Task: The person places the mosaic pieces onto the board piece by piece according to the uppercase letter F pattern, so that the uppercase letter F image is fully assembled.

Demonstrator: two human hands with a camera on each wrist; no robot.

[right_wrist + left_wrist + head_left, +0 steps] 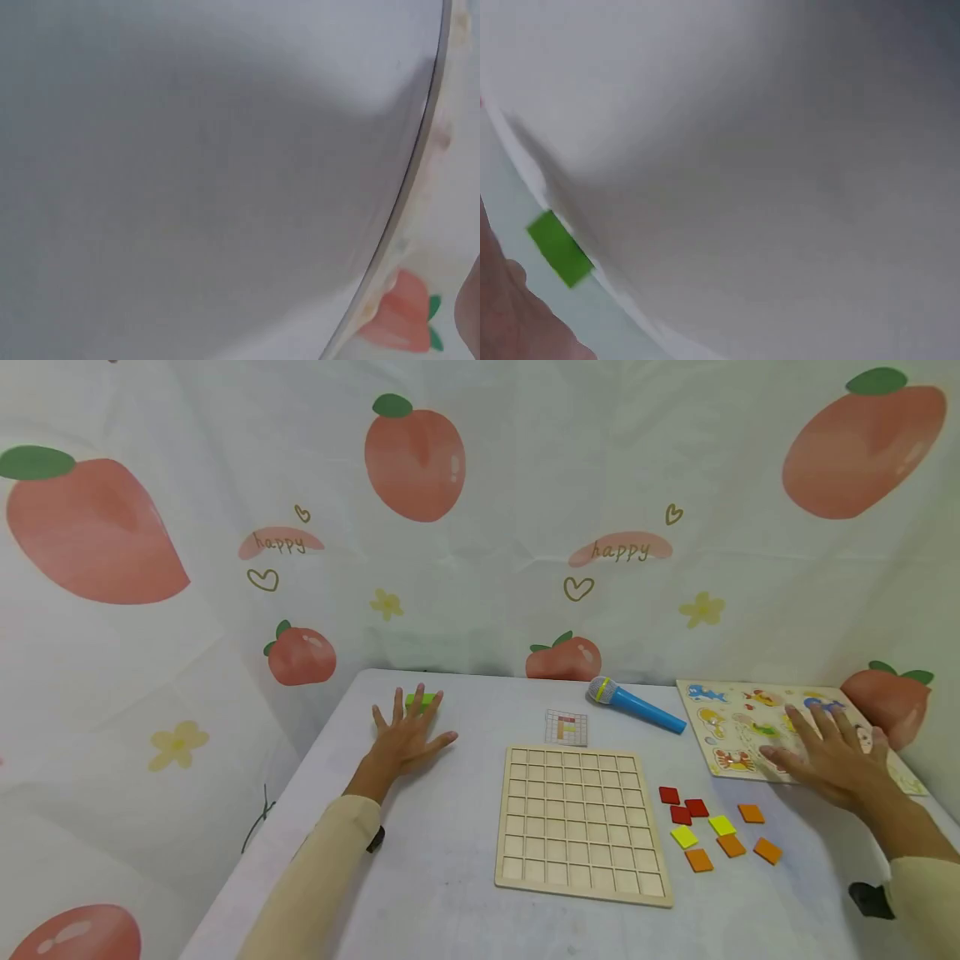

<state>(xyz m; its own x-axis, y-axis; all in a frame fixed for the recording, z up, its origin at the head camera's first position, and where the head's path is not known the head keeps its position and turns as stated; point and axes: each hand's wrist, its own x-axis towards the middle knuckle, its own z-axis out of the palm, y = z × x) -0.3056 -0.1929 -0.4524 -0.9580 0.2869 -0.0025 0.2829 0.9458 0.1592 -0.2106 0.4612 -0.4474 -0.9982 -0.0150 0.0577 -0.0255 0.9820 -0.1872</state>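
My left hand (407, 739) is spread with straight fingers at the table's far left, in front of a small green block (420, 702). The same green block (560, 249) shows near the table edge in the left wrist view. Over a wooden animal puzzle board (750, 727) on the right, my right hand (836, 760) is spread and holds nothing; whether it touches the board I cannot tell. Between the hands lies a wooden grid board (577, 822) of square cells. Beside it are several loose square tiles: red (669, 795), yellow (684, 837) and orange (699, 860).
A small card (566, 727) with a coloured grid pattern lies behind the grid board. The blue toy microphone (637, 704) rests at the back, left of the puzzle board. A white curtain (487, 568) printed with peaches hangs behind the white table (442, 877).
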